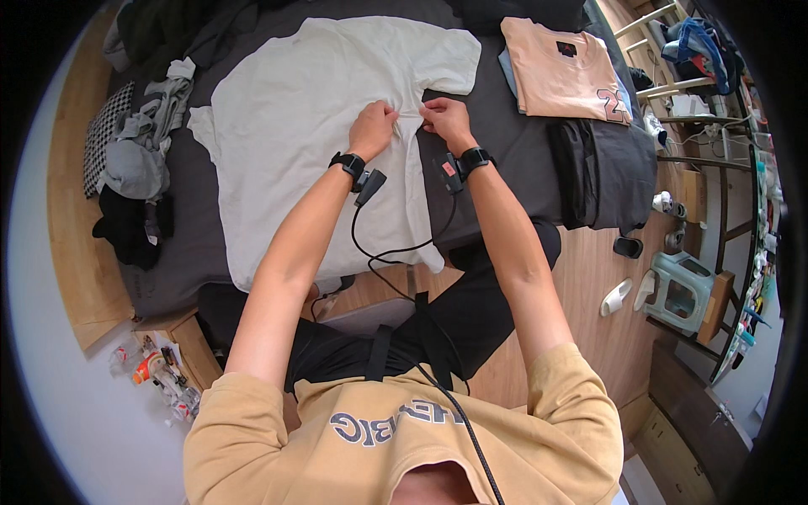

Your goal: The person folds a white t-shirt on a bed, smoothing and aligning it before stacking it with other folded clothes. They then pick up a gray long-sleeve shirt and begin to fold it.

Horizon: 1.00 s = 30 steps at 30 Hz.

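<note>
Fingers (432, 107) clamped: left hand (373, 129) and right hand (449, 124) both pinch the white shirt (290, 139) along its right side, spread mid-scene on the dark bed (520, 164)! Far right, a folded peach shirt (555, 76); just nearer, folded dark clothing (602, 178); over left, heaped grey clothes (139, 160).

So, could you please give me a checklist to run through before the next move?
- Left hand gripping the white shirt: ok, pinching a bit of it.
- Right hand gripping it: ok, at the shirt's right edge.
- Shirt smooth: not ok, creased around the hands.
- Black cable out of the way: not ok, it crosses in front of the shirt.
- Folded peach shirt apart: ok, off to the right.
- Shirt's underside smooth: cannot tell, hidden.
</note>
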### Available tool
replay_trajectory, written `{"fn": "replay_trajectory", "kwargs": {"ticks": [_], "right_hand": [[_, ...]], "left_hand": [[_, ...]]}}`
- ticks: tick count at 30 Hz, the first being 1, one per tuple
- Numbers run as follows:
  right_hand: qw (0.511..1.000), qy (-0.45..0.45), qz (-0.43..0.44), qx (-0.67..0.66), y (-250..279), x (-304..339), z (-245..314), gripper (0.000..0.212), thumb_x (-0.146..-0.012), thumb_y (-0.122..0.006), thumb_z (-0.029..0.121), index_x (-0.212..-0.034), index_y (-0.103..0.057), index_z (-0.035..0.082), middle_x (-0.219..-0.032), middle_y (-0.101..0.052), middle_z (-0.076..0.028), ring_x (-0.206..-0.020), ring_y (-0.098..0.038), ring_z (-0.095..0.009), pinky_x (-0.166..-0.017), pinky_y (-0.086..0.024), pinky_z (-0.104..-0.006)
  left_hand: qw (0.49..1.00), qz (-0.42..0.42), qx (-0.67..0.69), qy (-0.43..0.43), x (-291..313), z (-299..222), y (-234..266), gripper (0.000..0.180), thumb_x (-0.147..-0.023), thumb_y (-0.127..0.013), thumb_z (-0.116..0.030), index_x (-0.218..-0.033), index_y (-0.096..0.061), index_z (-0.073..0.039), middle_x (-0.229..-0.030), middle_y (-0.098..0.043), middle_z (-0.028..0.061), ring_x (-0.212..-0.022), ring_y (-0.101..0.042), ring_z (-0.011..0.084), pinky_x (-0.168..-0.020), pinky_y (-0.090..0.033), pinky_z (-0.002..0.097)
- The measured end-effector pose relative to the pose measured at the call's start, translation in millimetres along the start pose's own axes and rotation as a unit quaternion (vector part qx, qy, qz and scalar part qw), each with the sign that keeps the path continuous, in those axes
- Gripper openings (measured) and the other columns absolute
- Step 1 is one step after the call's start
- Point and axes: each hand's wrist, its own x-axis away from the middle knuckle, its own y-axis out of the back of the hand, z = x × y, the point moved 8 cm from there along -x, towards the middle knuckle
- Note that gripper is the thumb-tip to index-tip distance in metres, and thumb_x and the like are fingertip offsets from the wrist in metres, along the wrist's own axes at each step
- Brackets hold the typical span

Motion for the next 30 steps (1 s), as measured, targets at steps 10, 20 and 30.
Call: {"fn": "replay_trajectory", "kwargs": {"ticks": [10,20,30], "right_hand": [[0.999,0.018,-0.025,-0.025,2.1,-2.9,-11.3,0.02,-0.091,-0.08,0.008,-0.107,-0.077,-0.004,-0.093,-0.078,-0.008,-0.077,-0.074,-0.015,-0.069,-0.063,-0.029],[1.0,-0.004,-0.011,-0.025,3.2,-11.5,-20.1,0.022,-0.095,-0.08,0.011,-0.111,-0.074,-0.003,-0.102,-0.076,-0.008,-0.089,-0.073,-0.016,-0.079,-0.063,-0.0303],[0.998,0.002,-0.036,0.047,11.1,-22.9,-22.9,0.022,-0.091,-0.08,0.014,-0.108,-0.078,0.001,-0.092,-0.075,-0.004,-0.077,-0.07,-0.013,-0.068,-0.059,-0.0293]], "left_hand": [[0.984,-0.128,-0.096,-0.073,83.2,72.9,79.5,0.025,-0.098,-0.073,-0.028,-0.109,-0.065,-0.007,-0.109,-0.065,0.0107,-0.104,-0.066,0.0333,-0.086,-0.055,0.0451],[0.946,-0.26,-0.13,0.141,189.6,294.0,231.8,0.037,-0.098,-0.074,-0.036,-0.116,-0.063,-0.006,-0.119,-0.063,0.0143,-0.112,-0.062,0.0385,-0.093,-0.052,0.0498],[0.939,-0.242,-0.108,0.218,145.4,388.6,256.9,0.037,-0.091,-0.08,-0.039,-0.094,-0.069,-0.004,-0.092,-0.074,0.0184,-0.086,-0.069,0.0415,-0.077,-0.053,0.0519]]}}
